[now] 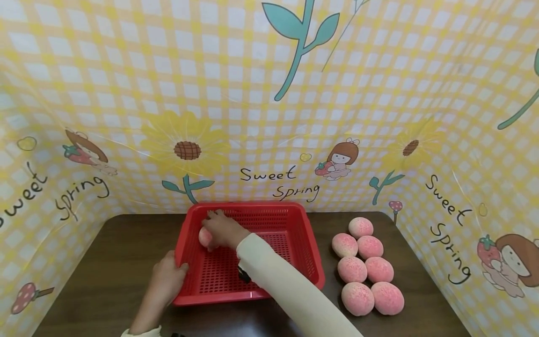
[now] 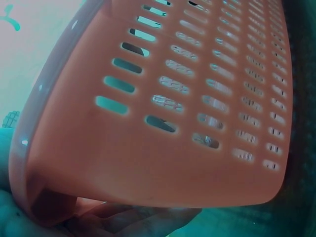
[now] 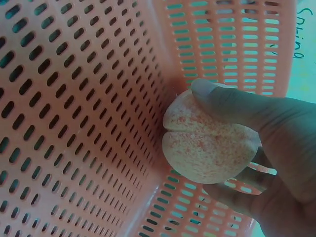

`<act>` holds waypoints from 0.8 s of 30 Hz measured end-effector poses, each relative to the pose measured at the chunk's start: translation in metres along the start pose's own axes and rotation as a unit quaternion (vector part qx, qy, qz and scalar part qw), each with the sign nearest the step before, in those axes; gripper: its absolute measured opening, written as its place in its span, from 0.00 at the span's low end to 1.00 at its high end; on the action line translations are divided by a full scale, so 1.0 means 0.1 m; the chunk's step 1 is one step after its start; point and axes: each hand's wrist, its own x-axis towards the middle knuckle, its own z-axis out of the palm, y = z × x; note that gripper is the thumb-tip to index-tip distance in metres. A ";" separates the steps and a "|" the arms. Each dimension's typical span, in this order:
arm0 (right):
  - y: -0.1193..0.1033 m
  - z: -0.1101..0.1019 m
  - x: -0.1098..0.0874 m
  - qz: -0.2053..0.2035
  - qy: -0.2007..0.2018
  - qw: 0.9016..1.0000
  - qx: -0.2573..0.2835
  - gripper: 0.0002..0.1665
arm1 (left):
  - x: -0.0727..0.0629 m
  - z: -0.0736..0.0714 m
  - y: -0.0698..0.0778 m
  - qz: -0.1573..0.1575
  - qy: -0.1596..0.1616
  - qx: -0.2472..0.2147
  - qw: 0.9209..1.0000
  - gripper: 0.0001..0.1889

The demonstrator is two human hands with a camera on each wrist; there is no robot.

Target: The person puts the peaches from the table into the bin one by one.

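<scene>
The right hand (image 1: 223,230) grasps one peach (image 1: 205,237) at the 10 o'clock position inside the red basket (image 1: 223,298), thumb opposed to fingers; an uneven release could let the rounded fruit roll over the perforated floor or knock against the nearby wall and bruise. The left hand (image 1: 166,278) grips the basket's edge at 8 o'clock, where excess pull or pressure could tilt or slide it on the table (image 1: 122,262). Sliding toward 3 o'clock could strike the seven loose peaches (image 1: 352,270) and set them rolling.
</scene>
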 end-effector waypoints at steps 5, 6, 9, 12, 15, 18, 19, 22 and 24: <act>-0.05 -0.02 -0.03 0.000 -0.008 1.000 -0.011 0.32 | -0.02 -0.02 0.01 0.013 0.001 0.013 1.000 0.21; -0.06 -0.02 -0.03 -0.003 -0.006 1.000 -0.017 0.33 | -0.02 -0.02 0.01 0.014 -0.001 0.013 1.000 0.21; -0.06 0.00 -0.02 -0.008 0.000 0.999 -0.037 0.36 | -0.01 -0.03 0.00 0.013 -0.001 0.015 1.000 0.22; -0.05 0.03 0.00 -0.014 0.004 0.998 -0.062 0.36 | 0.00 -0.03 -0.01 0.012 -0.004 0.013 1.000 0.22; -0.05 0.05 0.02 -0.016 0.007 0.997 -0.077 0.36 | 0.00 -0.02 -0.01 0.011 -0.005 0.013 1.000 0.23; -0.05 0.05 0.02 -0.012 0.010 0.997 -0.081 0.37 | 0.01 -0.02 -0.01 0.007 -0.007 0.013 1.000 0.23; -0.05 0.06 0.02 -0.010 0.011 0.997 -0.081 0.38 | 0.01 -0.02 -0.01 0.006 -0.008 0.012 1.000 0.23; -0.04 0.07 0.01 -0.006 0.011 0.997 -0.081 0.39 | 0.01 -0.01 0.00 0.002 -0.011 0.008 1.000 0.23; -0.03 0.08 0.00 -0.005 0.011 0.997 -0.081 0.39 | 0.02 -0.01 0.01 0.001 -0.013 0.005 1.000 0.23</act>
